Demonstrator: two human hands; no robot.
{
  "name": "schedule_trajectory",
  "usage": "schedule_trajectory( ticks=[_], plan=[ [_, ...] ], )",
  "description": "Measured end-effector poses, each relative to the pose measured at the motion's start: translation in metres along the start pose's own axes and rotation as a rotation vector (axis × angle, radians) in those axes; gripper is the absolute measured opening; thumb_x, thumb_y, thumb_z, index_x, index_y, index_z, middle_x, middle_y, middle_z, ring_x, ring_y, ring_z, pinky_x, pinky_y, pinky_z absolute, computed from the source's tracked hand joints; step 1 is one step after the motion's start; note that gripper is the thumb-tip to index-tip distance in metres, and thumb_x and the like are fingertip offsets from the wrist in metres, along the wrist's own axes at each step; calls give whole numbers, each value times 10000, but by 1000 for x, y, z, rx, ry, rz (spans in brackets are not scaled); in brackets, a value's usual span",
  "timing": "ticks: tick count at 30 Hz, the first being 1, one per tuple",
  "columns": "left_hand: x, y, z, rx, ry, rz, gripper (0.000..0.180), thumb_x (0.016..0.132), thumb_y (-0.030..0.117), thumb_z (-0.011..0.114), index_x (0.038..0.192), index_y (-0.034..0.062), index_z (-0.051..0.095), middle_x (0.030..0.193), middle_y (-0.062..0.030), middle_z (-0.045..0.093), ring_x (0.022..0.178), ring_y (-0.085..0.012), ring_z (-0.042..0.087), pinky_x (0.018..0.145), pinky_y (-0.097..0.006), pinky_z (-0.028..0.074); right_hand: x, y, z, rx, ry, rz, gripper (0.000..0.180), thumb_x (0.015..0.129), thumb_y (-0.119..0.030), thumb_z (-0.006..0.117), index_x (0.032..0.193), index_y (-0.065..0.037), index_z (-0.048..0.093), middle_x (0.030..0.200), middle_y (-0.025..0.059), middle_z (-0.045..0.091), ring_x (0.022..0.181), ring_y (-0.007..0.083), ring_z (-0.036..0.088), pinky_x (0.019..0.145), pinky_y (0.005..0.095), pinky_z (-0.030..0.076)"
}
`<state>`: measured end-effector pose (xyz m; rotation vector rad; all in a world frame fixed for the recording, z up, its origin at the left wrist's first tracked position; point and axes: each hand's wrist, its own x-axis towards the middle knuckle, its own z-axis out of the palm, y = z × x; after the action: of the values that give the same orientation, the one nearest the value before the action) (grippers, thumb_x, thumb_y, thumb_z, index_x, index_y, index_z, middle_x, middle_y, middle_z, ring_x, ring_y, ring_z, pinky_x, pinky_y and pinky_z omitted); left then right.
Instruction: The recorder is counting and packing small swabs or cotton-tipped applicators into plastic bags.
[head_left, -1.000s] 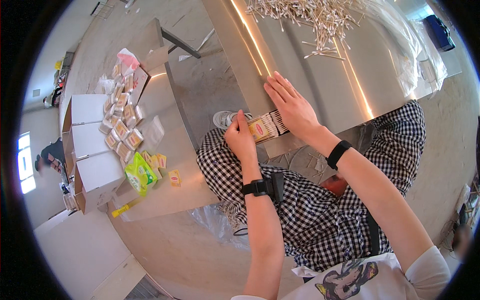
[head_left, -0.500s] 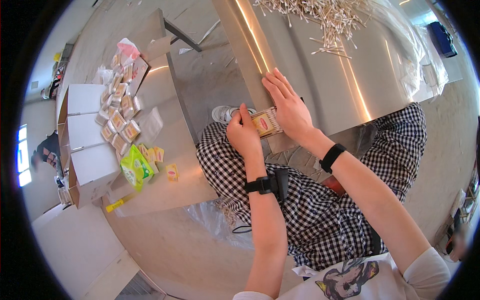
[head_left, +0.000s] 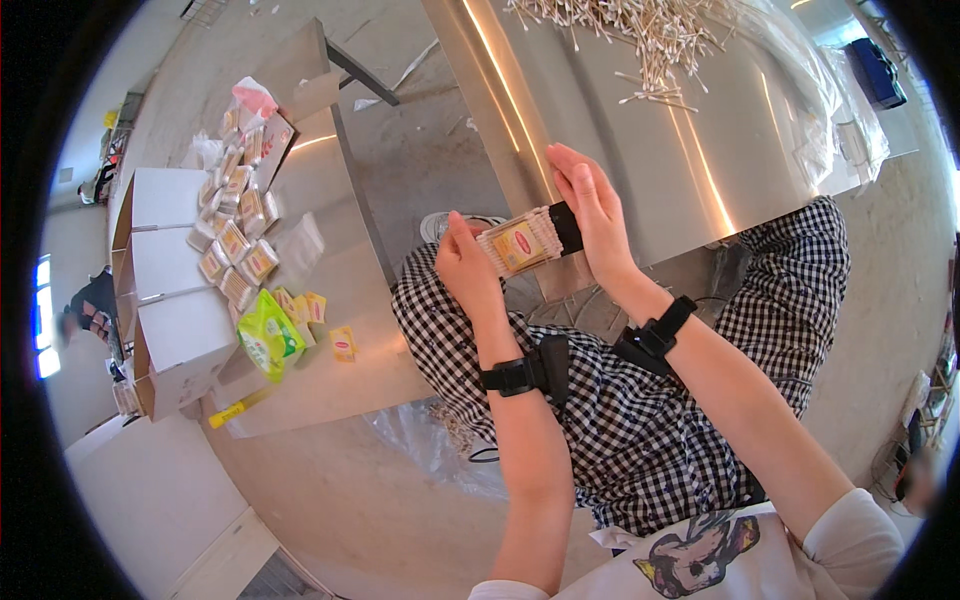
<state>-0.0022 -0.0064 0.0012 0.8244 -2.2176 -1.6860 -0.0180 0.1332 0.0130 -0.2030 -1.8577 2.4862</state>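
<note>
A clear pack of cotton swabs [head_left: 522, 243] with a yellow label lies level above my lap. My left hand [head_left: 468, 266] grips its left end, thumb upward and fingers closed behind it. At the other end my right hand [head_left: 598, 222] stands upright, open, with its fingers stretched out. A black band [head_left: 567, 228] shows between that palm and the swab tips; I cannot tell whether the palm touches the pack. Ahead, a heap of loose cotton swabs [head_left: 640, 45] lies on the metal table [head_left: 600, 130].
On a second metal table [head_left: 340, 385] at left lie several filled swab packs [head_left: 235, 240], a green packet [head_left: 270, 335], yellow cards [head_left: 342, 344] and a yellow tube [head_left: 235, 408]. A white divided box [head_left: 175, 255] stands beside them. Clear plastic [head_left: 800, 100] covers the right table's far side.
My right hand has drawn back toward me and turned upright, uncovering the right end of the pack. My left hand has shifted slightly left with the pack, which now shows more fully.
</note>
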Motion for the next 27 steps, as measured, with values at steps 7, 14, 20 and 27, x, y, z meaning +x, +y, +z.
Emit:
schedule_trajectory(
  ticks=[7,14,20,27],
  plan=[
    [-1,-4,6,190,-12,56,582,1025,409,491,776,-113,564,660,-171,577,630,-211,483,629,-387,421,-21,6,15,-55,-23,-14,505,1066,-372,416,1381,17,481,1418,118,514,1358,209,432,1122,327,318],
    [1,-2,5,173,53,61,479,1028,383,489,865,-45,629,747,-128,637,717,-243,590,717,-368,469,21,-17,-44,-434,-54,-123,436,983,-77,518,1417,-81,470,1433,146,490,1386,268,403,1137,375,329],
    [0,-5,8,125,145,271,247,1012,251,530,1085,22,591,1001,-90,640,935,-204,608,813,-342,476,94,-57,-134,-1558,-122,-470,679,820,105,466,1456,-126,419,1542,120,360,1451,304,297,1206,439,249],
    [-9,3,13,73,165,300,227,1002,222,550,1110,26,594,1019,-85,631,917,-196,588,867,-336,450,147,-72,-164,-1935,-480,-744,636,859,-34,570,1468,-111,402,1536,95,385,1466,254,282,1221,405,224]
  ],
)
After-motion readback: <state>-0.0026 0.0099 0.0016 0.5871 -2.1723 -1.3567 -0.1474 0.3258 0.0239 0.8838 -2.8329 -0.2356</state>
